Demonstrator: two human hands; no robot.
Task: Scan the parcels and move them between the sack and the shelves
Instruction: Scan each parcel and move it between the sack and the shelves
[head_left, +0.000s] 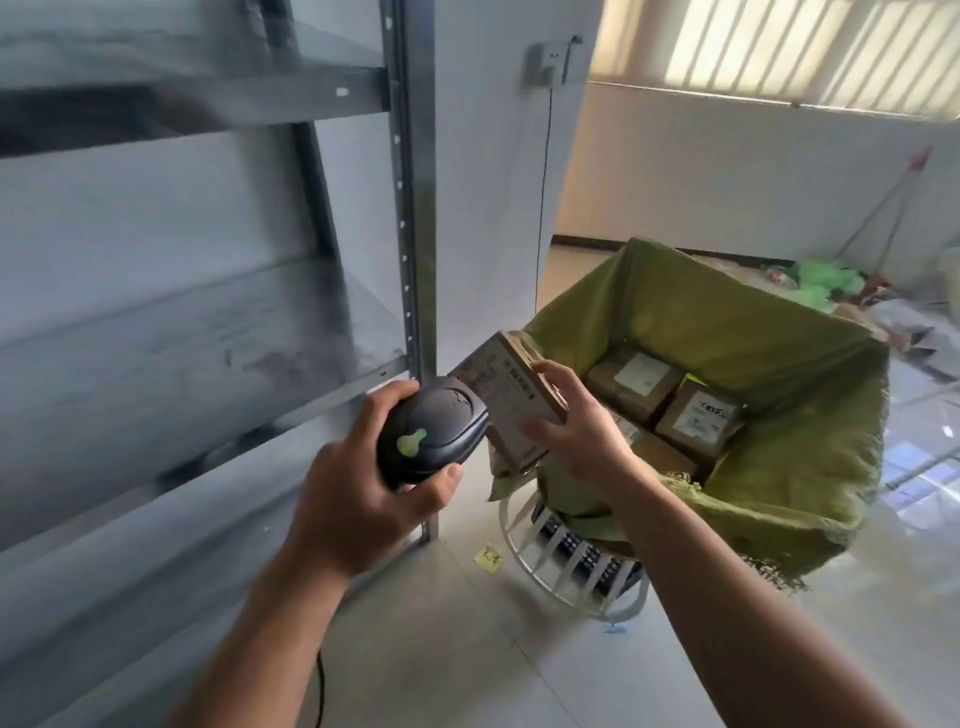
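pale tiled floor (467, 649) under grey metal shelving (156, 364), a white wire stand (561, 566) and a small yellow note (489, 557)

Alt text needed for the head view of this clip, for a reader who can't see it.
The person's left hand grips a black handheld scanner pointed at the labelled face of a small cardboard parcel held in the right hand. Right of them an open green sack holds more parcels; grey metal shelves stand on the left.
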